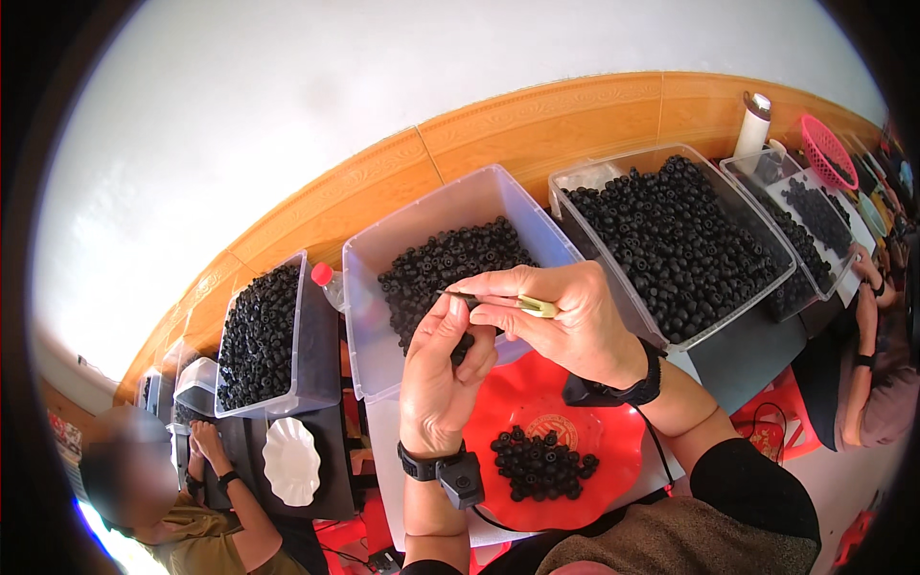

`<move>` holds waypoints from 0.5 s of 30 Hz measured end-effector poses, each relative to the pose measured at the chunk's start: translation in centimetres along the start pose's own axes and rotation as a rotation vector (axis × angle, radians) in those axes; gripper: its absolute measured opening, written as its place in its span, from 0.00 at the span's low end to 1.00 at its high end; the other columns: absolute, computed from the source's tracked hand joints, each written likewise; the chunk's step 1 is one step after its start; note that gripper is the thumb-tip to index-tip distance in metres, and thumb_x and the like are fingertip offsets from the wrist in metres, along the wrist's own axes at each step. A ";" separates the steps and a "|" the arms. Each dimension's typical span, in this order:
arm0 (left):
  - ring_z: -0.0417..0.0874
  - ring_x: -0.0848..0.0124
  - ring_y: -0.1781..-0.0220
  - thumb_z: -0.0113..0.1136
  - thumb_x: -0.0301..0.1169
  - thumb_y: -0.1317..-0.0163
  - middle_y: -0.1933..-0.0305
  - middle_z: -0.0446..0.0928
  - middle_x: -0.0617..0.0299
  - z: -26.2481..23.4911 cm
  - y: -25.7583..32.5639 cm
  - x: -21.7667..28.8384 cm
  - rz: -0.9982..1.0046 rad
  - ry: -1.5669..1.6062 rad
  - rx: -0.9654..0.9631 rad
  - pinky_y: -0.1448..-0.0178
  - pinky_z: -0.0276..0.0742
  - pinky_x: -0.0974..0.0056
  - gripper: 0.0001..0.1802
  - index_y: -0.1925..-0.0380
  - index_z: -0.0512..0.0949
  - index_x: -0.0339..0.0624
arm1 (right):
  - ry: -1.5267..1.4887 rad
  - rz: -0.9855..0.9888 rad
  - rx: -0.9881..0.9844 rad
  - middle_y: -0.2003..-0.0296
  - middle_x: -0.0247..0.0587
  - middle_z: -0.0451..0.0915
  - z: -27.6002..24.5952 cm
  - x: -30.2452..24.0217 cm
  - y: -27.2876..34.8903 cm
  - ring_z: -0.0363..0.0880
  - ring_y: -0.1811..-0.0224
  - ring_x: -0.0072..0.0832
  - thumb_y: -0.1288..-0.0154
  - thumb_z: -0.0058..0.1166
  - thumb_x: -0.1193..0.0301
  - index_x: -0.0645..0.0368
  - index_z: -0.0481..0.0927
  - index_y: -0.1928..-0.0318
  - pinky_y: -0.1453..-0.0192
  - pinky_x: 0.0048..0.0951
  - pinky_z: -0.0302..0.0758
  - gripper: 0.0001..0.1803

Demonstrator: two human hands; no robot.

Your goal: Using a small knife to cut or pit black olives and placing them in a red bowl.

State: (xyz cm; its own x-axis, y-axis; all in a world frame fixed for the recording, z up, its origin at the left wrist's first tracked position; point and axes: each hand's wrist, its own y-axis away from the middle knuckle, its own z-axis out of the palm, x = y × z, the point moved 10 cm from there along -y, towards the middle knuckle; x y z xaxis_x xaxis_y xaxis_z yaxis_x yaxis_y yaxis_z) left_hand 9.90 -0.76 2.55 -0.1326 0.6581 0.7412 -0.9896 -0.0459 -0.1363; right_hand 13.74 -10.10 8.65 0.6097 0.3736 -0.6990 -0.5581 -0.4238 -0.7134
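Note:
My right hand (pixel 575 311) is closed on a slim tool with a pale yellow-green handle (pixel 537 307) and a thin dark tip; its exact kind is unclear. The tip points left, to the fingertips of my left hand (pixel 441 369). That hand is closed in a pinch, thumb against fingers, and what it holds is too small and hidden to make out. Both hands are raised above the near edge of a clear tub (pixel 369 287) of black beads (pixel 450 251). Below them lies a red scalloped plate (pixel 613 460) bearing a small heap of black beads (pixel 543 465).
Right of centre stands a tub (pixel 690 331) full of black beads; another tub (pixel 316 374) stands left. A red-capped bottle (pixel 328 278), white flask (pixel 753 125) and pink basket (pixel 824 144) are along the back. A person (pixel 192 489) sits left by a white scalloped plate (pixel 290 462); another person (pixel 877 374) works right.

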 end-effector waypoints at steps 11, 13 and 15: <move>0.55 0.85 0.85 0.50 0.33 0.30 0.59 0.75 0.64 -1.6 -0.6 1.0 0.067 0.067 0.109 0.80 0.50 0.77 0.12 0.51 0.72 0.39 | 0.180 0.079 0.003 0.77 0.39 0.80 -1.6 -0.6 -0.6 0.76 0.79 0.21 0.41 0.63 0.67 0.62 0.79 0.61 0.74 0.20 0.70 0.12; 0.56 0.85 0.84 0.50 0.32 0.31 0.57 0.75 0.63 -1.7 -0.5 1.5 0.084 0.068 0.063 0.80 0.51 0.77 0.13 0.51 0.73 0.39 | 0.192 0.079 -0.055 0.79 0.39 0.78 -0.7 -0.9 -0.7 0.76 0.80 0.27 0.38 0.60 0.63 0.61 0.77 0.64 0.75 0.25 0.69 0.13; 0.56 0.85 0.84 0.50 0.31 0.31 0.57 0.75 0.62 -2.1 -0.3 1.7 0.098 0.067 0.105 0.80 0.51 0.77 0.12 0.51 0.73 0.40 | 0.270 0.093 -0.093 0.79 0.40 0.77 -0.4 -0.8 -0.5 0.76 0.80 0.31 0.38 0.59 0.63 0.61 0.77 0.64 0.75 0.27 0.69 0.14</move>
State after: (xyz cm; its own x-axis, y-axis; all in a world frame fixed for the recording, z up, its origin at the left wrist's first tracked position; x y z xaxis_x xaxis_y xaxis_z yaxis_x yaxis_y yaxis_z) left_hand 10.13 1.96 2.53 -0.2285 0.6948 0.6819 -0.9729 -0.1889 -0.1336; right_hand 13.80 -10.51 9.60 0.6933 0.1019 -0.7134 -0.5718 -0.5247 -0.6307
